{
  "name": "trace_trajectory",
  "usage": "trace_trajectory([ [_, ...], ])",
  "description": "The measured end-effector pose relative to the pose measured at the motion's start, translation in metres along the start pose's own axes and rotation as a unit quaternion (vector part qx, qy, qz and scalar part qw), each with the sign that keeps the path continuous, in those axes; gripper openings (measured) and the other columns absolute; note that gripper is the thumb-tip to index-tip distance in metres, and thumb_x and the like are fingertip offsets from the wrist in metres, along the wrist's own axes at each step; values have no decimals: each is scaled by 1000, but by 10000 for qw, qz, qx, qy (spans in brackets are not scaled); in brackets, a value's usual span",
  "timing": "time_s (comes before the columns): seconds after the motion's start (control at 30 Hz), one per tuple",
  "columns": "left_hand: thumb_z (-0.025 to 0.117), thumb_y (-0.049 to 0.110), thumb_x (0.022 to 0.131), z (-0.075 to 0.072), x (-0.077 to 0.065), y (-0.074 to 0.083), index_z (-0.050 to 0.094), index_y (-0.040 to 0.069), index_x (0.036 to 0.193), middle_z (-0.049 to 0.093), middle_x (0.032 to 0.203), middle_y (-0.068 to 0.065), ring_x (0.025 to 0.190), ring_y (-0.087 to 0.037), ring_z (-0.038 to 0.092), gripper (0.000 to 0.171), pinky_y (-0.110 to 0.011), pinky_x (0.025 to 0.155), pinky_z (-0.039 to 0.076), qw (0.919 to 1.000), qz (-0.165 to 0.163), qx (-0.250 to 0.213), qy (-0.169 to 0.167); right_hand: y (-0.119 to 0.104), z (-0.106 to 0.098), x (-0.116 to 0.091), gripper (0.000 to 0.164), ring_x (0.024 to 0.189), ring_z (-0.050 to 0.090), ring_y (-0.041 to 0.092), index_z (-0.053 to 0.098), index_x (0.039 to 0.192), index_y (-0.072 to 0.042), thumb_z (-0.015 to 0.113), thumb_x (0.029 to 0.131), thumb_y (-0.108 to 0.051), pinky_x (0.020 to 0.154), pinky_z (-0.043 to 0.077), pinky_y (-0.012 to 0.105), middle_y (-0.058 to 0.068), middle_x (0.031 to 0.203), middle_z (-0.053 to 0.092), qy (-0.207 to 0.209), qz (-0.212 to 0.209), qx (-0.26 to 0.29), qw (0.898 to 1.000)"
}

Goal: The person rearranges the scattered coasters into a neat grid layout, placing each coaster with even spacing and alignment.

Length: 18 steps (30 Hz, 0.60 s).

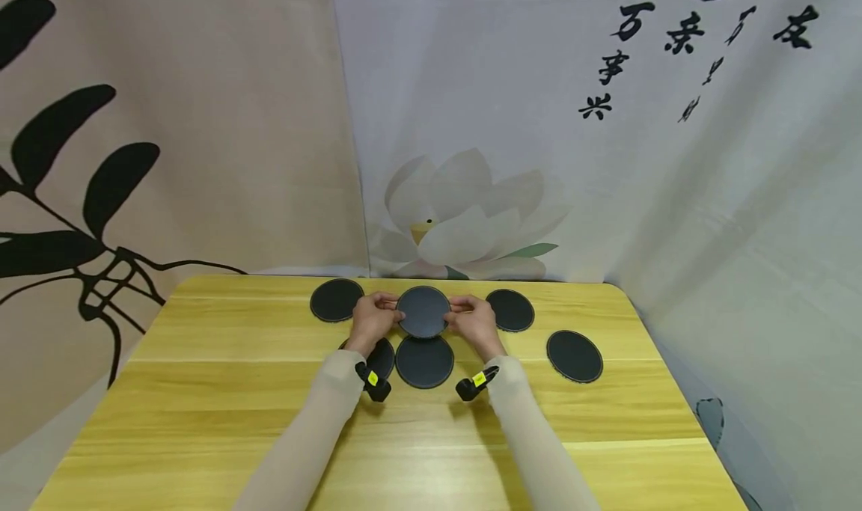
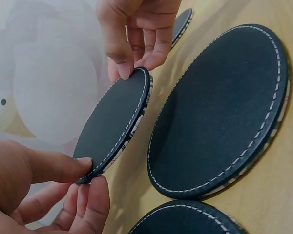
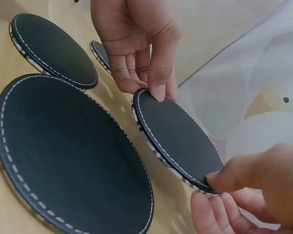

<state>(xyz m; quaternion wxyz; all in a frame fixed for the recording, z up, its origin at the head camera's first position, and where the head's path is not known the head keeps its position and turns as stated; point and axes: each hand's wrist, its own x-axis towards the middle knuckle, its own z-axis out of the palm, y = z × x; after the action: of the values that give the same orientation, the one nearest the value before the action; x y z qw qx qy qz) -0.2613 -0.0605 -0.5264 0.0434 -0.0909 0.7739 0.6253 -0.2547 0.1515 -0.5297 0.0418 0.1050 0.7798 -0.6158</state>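
Observation:
Both hands pinch one round black coaster (image 1: 423,312) at its opposite edges, thumbs on the upper face and fingers beneath. White stitching runs round its rim, and its side edge shows a pale pattern. My left hand (image 1: 374,319) grips the left edge; my right hand (image 1: 474,324) grips the right edge. In both wrist views the held coaster (image 2: 112,119) is raised off the table and tilted. Just nearer to me, a second coaster (image 1: 424,363) lies flat on the wood. Another coaster (image 1: 381,359) beside it is partly hidden by my left hand and wrist.
The wooden table (image 1: 202,421) carries further coasters: one at the back left (image 1: 336,300), one behind my right hand (image 1: 512,310), and one farther right (image 1: 575,356). A printed curtain (image 1: 471,84) hangs along the table's back edge.

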Motion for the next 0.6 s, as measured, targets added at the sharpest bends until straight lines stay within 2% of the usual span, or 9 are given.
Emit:
trace_trajectory([
  [0.1, 77, -4, 84, 1, -4, 0, 74, 3, 118, 66, 106, -16, 74, -17, 66, 35, -36, 72, 61, 10000, 15, 37, 24, 4, -2, -4, 30, 79, 72, 19, 72, 118, -4, 76, 88, -2, 80, 65, 41, 15, 108, 67, -20, -17, 35, 10000],
  [0.27, 78, -3, 83, 4, -12, 0, 74, 3, 118, 66, 103, -15, 80, -20, 64, 35, -25, 64, 52, 9998, 88, 161, 9, 11, -6, -11, 31, 79, 72, 18, 72, 117, -3, 77, 87, -1, 78, 65, 36, 14, 106, 67, 15, -45, 129, 9999],
  [0.6, 76, -5, 84, 14, -27, -7, 74, 3, 116, 65, 98, -13, 70, -16, 68, 33, -29, 67, 60, 10000, 60, -3, -26, 18, -15, -26, 32, 81, 71, 21, 71, 119, -3, 76, 87, 0, 80, 64, 37, 16, 108, 66, -12, -57, 208, 9998],
])
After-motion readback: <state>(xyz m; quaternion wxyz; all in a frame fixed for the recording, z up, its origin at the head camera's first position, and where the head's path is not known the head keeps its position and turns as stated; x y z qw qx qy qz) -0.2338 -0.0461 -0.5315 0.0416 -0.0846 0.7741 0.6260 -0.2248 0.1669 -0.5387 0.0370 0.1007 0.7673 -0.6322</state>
